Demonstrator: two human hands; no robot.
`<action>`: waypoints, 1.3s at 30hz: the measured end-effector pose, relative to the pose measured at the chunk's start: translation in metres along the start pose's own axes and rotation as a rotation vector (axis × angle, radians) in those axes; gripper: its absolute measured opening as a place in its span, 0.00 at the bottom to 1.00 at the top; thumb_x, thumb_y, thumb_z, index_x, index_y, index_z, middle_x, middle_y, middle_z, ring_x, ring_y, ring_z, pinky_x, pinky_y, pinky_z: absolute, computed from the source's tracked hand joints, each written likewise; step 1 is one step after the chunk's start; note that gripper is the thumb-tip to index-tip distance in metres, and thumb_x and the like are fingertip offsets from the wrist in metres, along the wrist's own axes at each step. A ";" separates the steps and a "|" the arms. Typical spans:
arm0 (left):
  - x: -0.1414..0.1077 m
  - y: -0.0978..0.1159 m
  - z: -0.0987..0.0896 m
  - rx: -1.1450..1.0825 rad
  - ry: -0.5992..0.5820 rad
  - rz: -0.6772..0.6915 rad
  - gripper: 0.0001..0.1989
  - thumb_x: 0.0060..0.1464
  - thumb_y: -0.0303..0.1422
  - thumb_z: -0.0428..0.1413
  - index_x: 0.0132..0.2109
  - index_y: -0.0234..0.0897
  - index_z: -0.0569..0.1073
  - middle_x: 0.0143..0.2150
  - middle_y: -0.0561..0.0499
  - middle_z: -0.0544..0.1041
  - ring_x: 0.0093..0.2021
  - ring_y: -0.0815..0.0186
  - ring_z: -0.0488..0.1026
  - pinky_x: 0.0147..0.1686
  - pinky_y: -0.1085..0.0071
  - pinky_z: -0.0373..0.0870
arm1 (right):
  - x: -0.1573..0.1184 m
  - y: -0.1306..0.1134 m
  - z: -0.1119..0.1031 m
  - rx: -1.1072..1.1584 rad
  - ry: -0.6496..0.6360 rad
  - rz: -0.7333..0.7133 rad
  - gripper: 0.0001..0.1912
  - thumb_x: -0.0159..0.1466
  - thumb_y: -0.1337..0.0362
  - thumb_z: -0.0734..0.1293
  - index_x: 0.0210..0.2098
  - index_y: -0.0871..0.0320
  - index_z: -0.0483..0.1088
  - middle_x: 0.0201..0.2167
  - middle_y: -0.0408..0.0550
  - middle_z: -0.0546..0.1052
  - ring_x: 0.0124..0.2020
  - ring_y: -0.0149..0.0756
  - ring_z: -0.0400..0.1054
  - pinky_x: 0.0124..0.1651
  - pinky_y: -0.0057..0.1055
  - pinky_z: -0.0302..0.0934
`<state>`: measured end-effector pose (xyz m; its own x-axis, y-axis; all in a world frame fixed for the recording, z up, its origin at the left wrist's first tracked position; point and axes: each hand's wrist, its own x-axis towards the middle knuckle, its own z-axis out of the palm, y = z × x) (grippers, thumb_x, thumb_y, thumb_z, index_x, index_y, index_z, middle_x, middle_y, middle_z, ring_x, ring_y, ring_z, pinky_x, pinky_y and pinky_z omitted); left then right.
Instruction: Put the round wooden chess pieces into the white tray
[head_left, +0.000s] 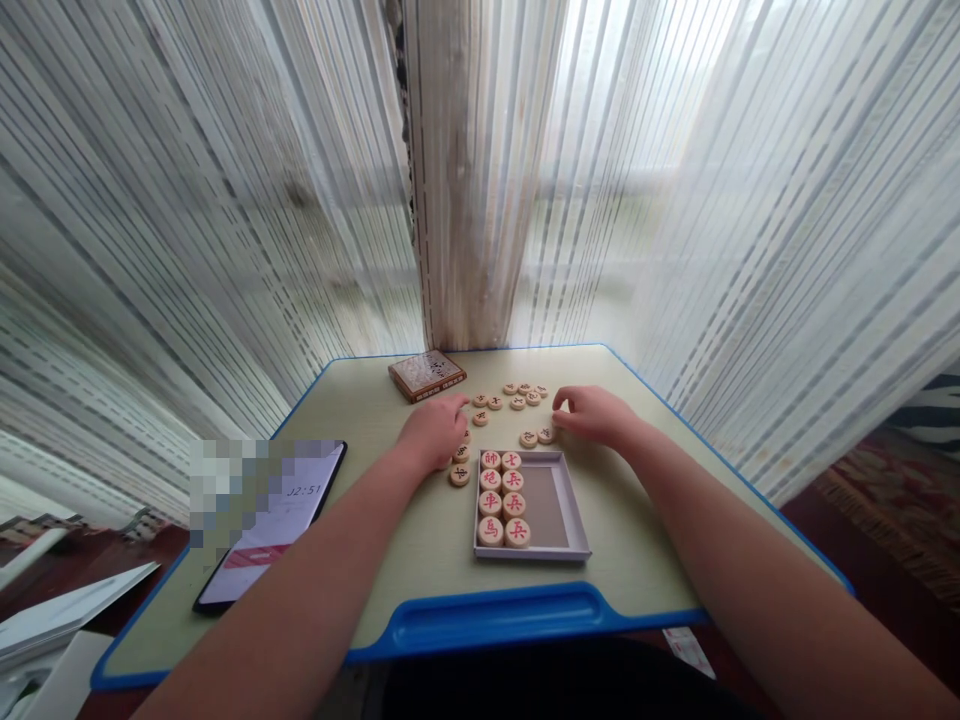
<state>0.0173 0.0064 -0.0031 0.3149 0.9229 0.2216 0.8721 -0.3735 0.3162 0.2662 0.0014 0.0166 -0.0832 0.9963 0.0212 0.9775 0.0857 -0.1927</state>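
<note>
In the head view my left hand point(436, 432) rests on the table beside a column of black-marked xiangqi pieces point(460, 475), its fingers reaching forward near another piece point(481, 419). Its palm side is hidden. My right hand point(592, 415) has its fingers bent with a gap to the thumb, just right of a black-marked piece point(546, 435); no held piece shows. Between my forearms lies a shallow open box point(551, 500). Red-marked pieces point(490, 531) stand in two columns along its left side, and its brown bottom shows on the right.
A patterned, closed box point(427, 375) lies at the back left. More black-marked pieces point(517, 403) are scattered near the table's far middle. A phone point(274, 530) lies at the left. The small table point(622, 570) has a blue rim, and curtains point(480, 200) hang behind it.
</note>
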 end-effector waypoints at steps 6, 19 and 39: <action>0.008 -0.008 0.011 -0.433 0.113 -0.128 0.19 0.52 0.24 0.44 0.48 0.34 0.72 0.48 0.46 0.76 0.48 0.66 0.72 0.51 0.69 0.67 | 0.003 -0.009 0.017 0.179 0.302 -0.210 0.16 0.61 0.62 0.58 0.44 0.58 0.72 0.43 0.52 0.72 0.45 0.40 0.64 0.50 0.36 0.58; -0.003 -0.013 -0.014 -0.255 -0.025 -0.172 0.23 0.41 0.17 0.46 0.40 0.36 0.78 0.41 0.48 0.78 0.39 0.64 0.73 0.41 0.69 0.69 | 0.012 -0.009 0.032 0.246 0.207 -0.418 0.19 0.65 0.63 0.54 0.46 0.56 0.72 0.49 0.47 0.74 0.57 0.38 0.59 0.62 0.41 0.48; 0.001 -0.017 -0.001 -0.007 -0.031 -0.037 0.14 0.53 0.33 0.52 0.45 0.35 0.76 0.45 0.43 0.74 0.46 0.61 0.70 0.49 0.68 0.65 | -0.025 -0.034 -0.010 0.231 -0.248 -0.371 0.06 0.50 0.65 0.66 0.28 0.56 0.75 0.25 0.43 0.75 0.26 0.31 0.66 0.28 0.26 0.57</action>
<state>0.0024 0.0134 -0.0070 0.2941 0.9385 0.1811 0.8806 -0.3397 0.3305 0.2370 -0.0264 0.0330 -0.4883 0.8671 -0.0987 0.8069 0.4055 -0.4295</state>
